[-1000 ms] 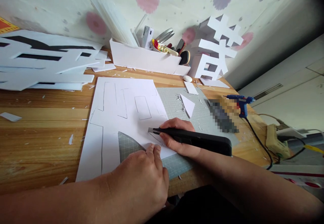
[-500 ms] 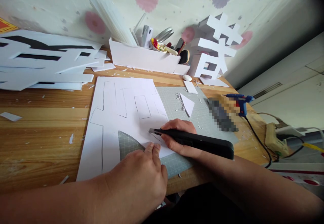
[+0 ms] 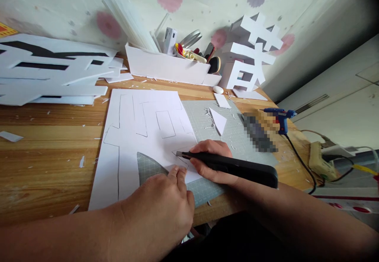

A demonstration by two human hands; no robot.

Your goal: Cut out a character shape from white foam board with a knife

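My right hand [image 3: 211,157] is closed round a thick black utility knife [image 3: 237,167], its short blade over a pencil line on a white foam board [image 3: 154,116]. My left hand [image 3: 170,199] presses on the same board just left of the blade, with two fingers stretched out on the surface and the others bent under, partly hidden. Pencil outlines cover the board. A curved cut-out near my left fingers shows the grey-green cutting mat [image 3: 192,108] beneath. On the mat lie a white triangular offcut [image 3: 218,121] and thin curled shavings.
White cut-out pieces [image 3: 53,72] are stacked at left. Behind stands a white box [image 3: 166,66] of tools and clear glue sticks [image 3: 130,21]. A white three-dimensional character [image 3: 248,57] stands back right. A blue glue gun [image 3: 282,118] and power strip [image 3: 321,161] are at right.
My right hand has drawn the knife slightly right and down, back from the corner of the pencilled outline. My left hand stays on the board. The view has shifted slightly.
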